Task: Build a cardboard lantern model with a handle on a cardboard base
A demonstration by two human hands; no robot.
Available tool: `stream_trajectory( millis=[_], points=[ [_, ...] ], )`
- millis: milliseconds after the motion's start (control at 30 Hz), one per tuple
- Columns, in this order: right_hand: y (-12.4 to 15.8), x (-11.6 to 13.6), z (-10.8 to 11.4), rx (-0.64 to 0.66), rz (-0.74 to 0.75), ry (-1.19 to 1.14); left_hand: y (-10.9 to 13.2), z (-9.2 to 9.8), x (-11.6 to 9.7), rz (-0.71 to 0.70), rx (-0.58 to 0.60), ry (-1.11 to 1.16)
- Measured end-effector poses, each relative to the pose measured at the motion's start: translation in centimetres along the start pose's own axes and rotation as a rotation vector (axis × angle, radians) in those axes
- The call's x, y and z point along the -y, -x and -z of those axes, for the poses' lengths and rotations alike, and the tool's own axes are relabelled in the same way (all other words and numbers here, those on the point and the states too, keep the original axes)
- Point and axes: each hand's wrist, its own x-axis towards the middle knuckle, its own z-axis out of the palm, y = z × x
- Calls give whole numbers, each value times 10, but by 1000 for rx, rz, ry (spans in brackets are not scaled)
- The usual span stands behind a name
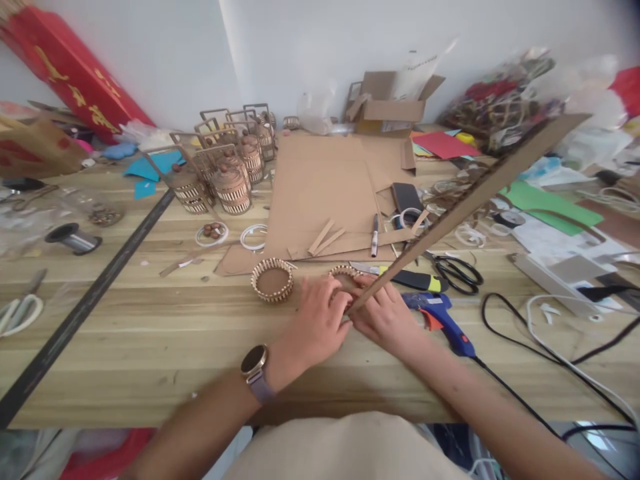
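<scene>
Left fingers [337, 304], right fingers [379, 309] pinching cardboard strip [475, 198] at lower end, over cluttered wooden table [150, 360]; pale wall [290, 40] behind.

A long, narrow cardboard strip [460, 215], plain brown with a darker, rough-looking upper edge, slants steeply up to the right, its far end raised well above the wooden table [150, 360]. It looks straight, and it widens in view toward that raised end. Its lower end is at the fingertips of the left hand [324, 317] and right hand [383, 310], where the fingers partly hide it. Just beyond those fingers sits a small round woven-look basket [345, 270], its rim patterned in alternating pale and dark segments around a brown interior; its near side is hidden, and whether the strip touches it cannot be told.
</scene>
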Motion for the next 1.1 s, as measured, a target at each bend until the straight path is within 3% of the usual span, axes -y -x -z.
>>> stream_trajectory(
  millis=[100,200,300,433,567,700,900,1100],
  points=[
    [0,2,2,-6,-7,1,10,19,13,-9,-125,11],
    [4,5,7,-27,-15,36,28,38,37,56,-164,-144],
    [14,10,15,-49,-115,72,47,46,65,168,-84,-316],
    [27,17,23,-101,-248,51,58,51,84,123,-47,-353],
    [31,23,26,-143,-310,23,42,64,74,36,-135,-306],
    [32,24,29,-186,-404,-33,9,70,54,-125,-131,-259],
    [25,10,34,-275,-475,-257,-27,49,38,-244,-49,-190],
    [12,2,36,-216,-452,-458,-29,33,41,-168,49,-92]
  ],
)
